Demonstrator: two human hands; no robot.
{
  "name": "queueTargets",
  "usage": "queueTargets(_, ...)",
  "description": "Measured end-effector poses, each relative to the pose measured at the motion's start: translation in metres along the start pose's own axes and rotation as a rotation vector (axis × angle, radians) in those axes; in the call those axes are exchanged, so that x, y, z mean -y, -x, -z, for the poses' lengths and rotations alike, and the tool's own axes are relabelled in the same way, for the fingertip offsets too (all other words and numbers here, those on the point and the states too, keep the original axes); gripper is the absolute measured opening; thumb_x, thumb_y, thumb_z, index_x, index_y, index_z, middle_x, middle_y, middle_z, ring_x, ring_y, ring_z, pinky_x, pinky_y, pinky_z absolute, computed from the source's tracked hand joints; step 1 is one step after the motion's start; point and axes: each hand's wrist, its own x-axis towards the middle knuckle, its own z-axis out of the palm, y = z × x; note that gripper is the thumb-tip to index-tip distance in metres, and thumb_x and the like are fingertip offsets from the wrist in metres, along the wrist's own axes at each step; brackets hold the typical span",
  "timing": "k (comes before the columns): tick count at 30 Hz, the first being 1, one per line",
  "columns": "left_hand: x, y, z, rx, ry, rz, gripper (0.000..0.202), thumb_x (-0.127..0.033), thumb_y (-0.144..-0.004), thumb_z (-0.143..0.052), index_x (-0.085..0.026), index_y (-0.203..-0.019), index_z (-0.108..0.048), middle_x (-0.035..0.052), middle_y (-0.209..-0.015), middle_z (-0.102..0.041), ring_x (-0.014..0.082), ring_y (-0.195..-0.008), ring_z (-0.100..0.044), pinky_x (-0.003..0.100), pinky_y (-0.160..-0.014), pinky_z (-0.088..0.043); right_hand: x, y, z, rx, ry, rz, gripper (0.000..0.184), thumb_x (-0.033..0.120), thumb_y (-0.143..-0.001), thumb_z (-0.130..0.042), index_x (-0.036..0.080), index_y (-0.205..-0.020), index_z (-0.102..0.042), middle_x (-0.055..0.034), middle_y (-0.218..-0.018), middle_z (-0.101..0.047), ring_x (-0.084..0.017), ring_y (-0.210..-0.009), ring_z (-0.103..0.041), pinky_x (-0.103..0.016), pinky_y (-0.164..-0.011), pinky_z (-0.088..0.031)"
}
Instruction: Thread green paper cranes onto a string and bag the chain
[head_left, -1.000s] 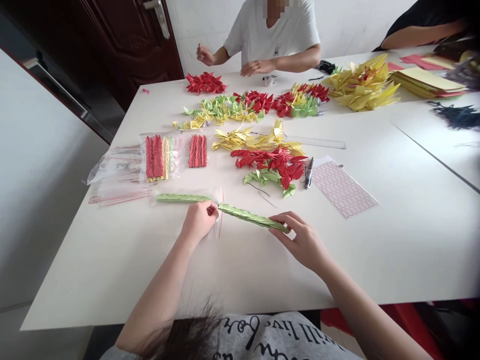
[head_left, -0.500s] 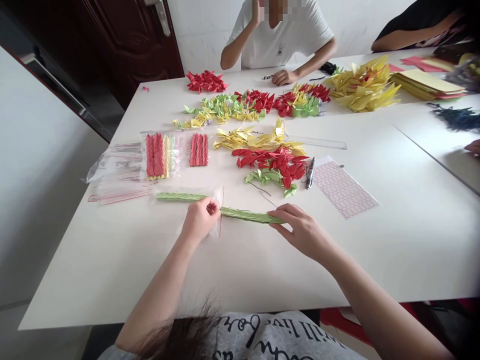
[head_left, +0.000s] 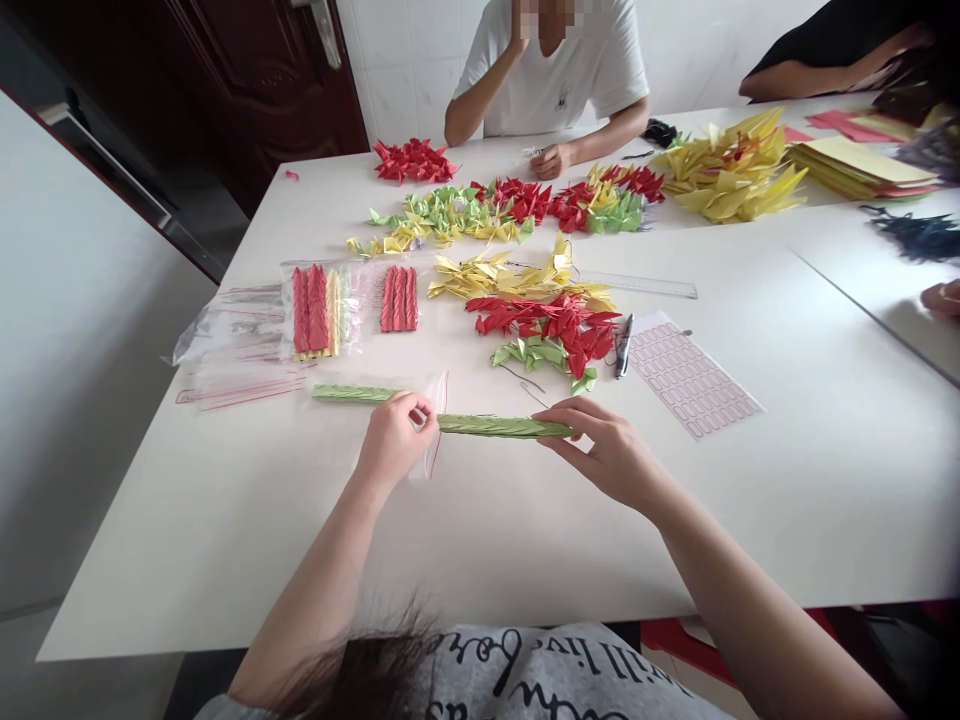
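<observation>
— On the white table (head_left: pixel 750 500), which way does the green paper stack (head_left: pixel 502 427) run?
— Flat, left to right. Right hand (head_left: pixel 611 455) pinches one end; left hand (head_left: pixel 394 440) grips the clear bag (head_left: pixel 435 420) at the other.

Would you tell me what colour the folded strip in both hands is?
Light green strip, clearest in the head view.

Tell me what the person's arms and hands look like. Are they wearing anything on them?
Both arms are bare from the elbow down to the fingers. The left hand and the right hand have no gloves, rings, watch or bracelets that I can see. No sleeves show on the forearms. Near the bottom edge there is a grey shirt with black writing on it.
</observation>
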Motion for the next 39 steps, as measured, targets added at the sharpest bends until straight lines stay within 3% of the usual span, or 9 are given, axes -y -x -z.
queueTargets(13, -0.008, 0.003, -0.013, 0.031, 0.143, 0.016, 0.007, -0.019, -0.078, -0.057, -0.018, -0.073, -0.061, 0.0026, -0.086, -0.070, 0.0119, -0.068, -0.063, 0.024, -0.066, -0.052, 0.020, -0.022, -0.054, 0.015, -0.116, 0.040, 0.020, 0.024, -0.093, -0.056, 0.019, -0.109, -0.067, -0.0095, -0.099, -0.066, -0.018, -0.078, -0.067, -0.032, -0.071, -0.060)
queueTargets(16, -0.005, 0.002, -0.002, 0.047, 0.129, -0.026, 0.016, -0.027, -0.087, -0.051, -0.019, -0.085, -0.065, 0.0048, -0.096, -0.070, 0.0139, -0.078, -0.066, 0.023, -0.062, -0.052, 0.025, -0.030, -0.064, 0.029, -0.145, 0.057, 0.024, 0.018, -0.093, -0.052, 0.019, -0.113, -0.066, -0.0107, -0.106, -0.067, -0.017, -0.076, -0.068, -0.033, -0.074, -0.060)
queueTargets(19, 0.012, 0.001, 0.024, 0.034, -0.049, -0.103, 0.026, -0.033, -0.093, -0.045, -0.019, -0.104, -0.065, 0.0089, -0.118, -0.066, 0.0198, -0.105, -0.064, 0.029, -0.080, -0.056, 0.027, -0.034, -0.064, 0.053, -0.195, 0.033, 0.025, 0.016, -0.093, -0.050, 0.019, -0.113, -0.065, -0.0100, -0.109, -0.069, -0.017, -0.080, -0.070, -0.033, -0.076, -0.060)
queueTargets(22, 0.035, 0.012, 0.043, 0.130, -0.306, -0.288, 0.058, -0.046, -0.094, -0.048, -0.015, -0.142, -0.042, 0.0153, -0.152, -0.041, 0.0294, -0.143, -0.035, 0.049, -0.118, -0.032, 0.029, -0.036, -0.061, 0.099, -0.287, -0.058, 0.015, 0.016, -0.088, -0.058, 0.019, -0.102, -0.064, -0.0055, -0.096, -0.071, -0.015, -0.074, -0.070, -0.029, -0.071, -0.060)
queueTargets(24, 0.046, 0.026, 0.043, 0.237, -0.408, -0.453, 0.089, -0.060, -0.088, -0.053, -0.015, -0.155, -0.017, 0.0186, -0.160, -0.022, 0.0339, -0.149, -0.020, 0.055, -0.122, -0.018, 0.031, -0.039, -0.060, 0.108, -0.321, -0.082, 0.009, 0.017, -0.085, -0.063, 0.019, -0.093, -0.062, -0.0029, -0.089, -0.071, -0.013, -0.070, -0.069, -0.028, -0.069, -0.059)
queueTargets(26, 0.052, 0.040, 0.034, 0.311, -0.465, -0.564, 0.109, -0.067, -0.082, -0.057, -0.015, -0.157, 0.002, 0.0195, -0.162, -0.013, 0.0347, -0.150, -0.017, 0.054, -0.123, -0.017, 0.033, -0.042, -0.063, 0.103, -0.335, -0.063, 0.007, 0.017, -0.084, -0.064, 0.019, -0.089, -0.060, -0.0025, -0.088, -0.070, -0.013, -0.069, -0.068, -0.027, -0.067, -0.058)
queueTargets(32, 0.052, 0.053, 0.013, 0.169, -0.520, -0.607, 0.071, -0.017, -0.099, -0.033, -0.023, -0.156, 0.007, 0.0113, -0.161, -0.023, 0.0226, -0.151, -0.019, 0.042, -0.123, -0.022, 0.037, -0.050, -0.072, 0.088, -0.381, 0.019, 0.005, 0.021, -0.088, -0.061, 0.019, -0.092, -0.064, -0.0043, -0.093, -0.071, -0.013, -0.073, -0.067, -0.026, -0.069, -0.055)
queueTargets(35, 0.050, 0.049, 0.013, 0.174, -0.492, -0.647, 0.069, -0.013, -0.099, -0.033, -0.026, -0.157, 0.002, 0.0097, -0.161, -0.022, 0.0218, -0.150, -0.020, 0.043, -0.123, -0.023, 0.036, -0.054, -0.073, 0.132, -0.397, -0.032, 0.012, 0.021, -0.089, -0.058, 0.021, -0.098, -0.066, -0.0028, -0.092, -0.073, -0.012, -0.072, -0.067, -0.026, -0.069, -0.054)
queueTargets(39, 0.045, 0.047, 0.008, 0.215, -0.438, -0.656, 0.069, -0.013, -0.098, -0.033, -0.026, -0.157, 0.000, 0.0105, -0.162, -0.017, 0.0240, -0.151, -0.019, 0.046, -0.122, -0.025, 0.039, -0.058, -0.080, 0.220, -0.436, -0.275, 0.011, 0.022, -0.082, -0.064, 0.020, -0.093, -0.063, 0.0042, -0.066, -0.069, -0.011, -0.052, -0.063, -0.024, -0.058, -0.048)
